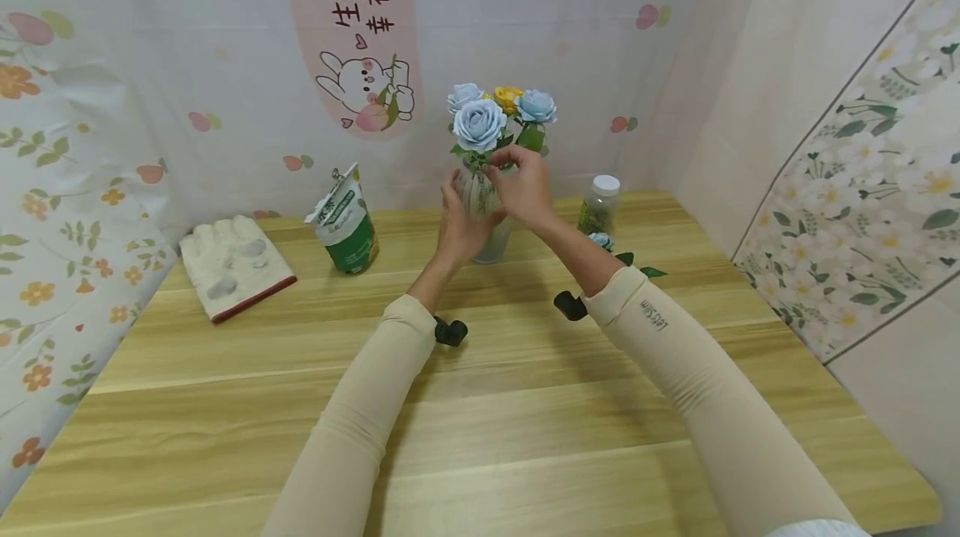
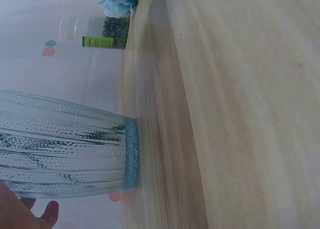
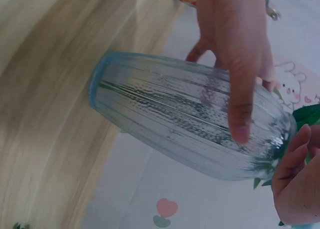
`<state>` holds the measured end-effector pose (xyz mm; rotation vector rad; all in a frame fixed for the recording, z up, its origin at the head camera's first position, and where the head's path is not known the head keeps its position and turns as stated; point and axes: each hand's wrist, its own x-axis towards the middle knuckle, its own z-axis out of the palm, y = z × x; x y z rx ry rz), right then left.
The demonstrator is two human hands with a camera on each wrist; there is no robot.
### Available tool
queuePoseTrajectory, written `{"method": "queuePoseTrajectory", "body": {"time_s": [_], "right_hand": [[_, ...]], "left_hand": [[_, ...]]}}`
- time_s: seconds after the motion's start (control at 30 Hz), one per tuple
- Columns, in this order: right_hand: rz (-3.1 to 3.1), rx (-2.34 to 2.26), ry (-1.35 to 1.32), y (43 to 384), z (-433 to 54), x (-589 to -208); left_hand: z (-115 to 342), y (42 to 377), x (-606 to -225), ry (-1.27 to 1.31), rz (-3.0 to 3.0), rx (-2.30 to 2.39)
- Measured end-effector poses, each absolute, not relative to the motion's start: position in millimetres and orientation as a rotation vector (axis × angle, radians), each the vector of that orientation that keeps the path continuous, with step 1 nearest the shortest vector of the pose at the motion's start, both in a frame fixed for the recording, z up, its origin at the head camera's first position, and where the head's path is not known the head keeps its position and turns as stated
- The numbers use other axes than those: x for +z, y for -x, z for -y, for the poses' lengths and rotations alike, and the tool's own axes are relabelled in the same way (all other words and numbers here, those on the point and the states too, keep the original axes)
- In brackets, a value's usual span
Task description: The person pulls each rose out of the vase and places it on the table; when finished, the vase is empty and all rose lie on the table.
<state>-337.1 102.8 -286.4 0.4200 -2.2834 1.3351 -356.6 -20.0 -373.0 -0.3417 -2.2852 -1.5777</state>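
Note:
A ribbed clear glass vase stands on the wooden table, its base flat on the boards in the left wrist view. My left hand grips the vase's side, thumb across the glass in the right wrist view. Several blue roses and a yellow rose rise above its mouth, with green stems showing through the glass. At the rim, my right hand has its fingers curled and pinches a rose stem among the leaves below the blooms. Which bloom that stem bears is hidden.
A jar with a white lid stands right of the vase. Before it lies another blue rose, partly behind my right arm. A green and white pouch and a cream work glove are on the left. A patterned curtain hangs behind.

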Motion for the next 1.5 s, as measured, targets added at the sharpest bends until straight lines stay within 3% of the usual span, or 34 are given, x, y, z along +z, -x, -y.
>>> {"method": "queuePoseTrajectory", "body": {"time_s": [0.67, 1.5], "right_hand": [[2.145, 1.320, -0.476, 331.9, -103.1, -289.0], [2.005, 1.281, -0.503, 331.6, -109.1, -298.1]], "left_hand": [[23.0, 360.2, -379.0, 0.439, 2.224, -1.532], [21.4, 356.4, -375.0, 0.368, 2.328, -1.502]]}}
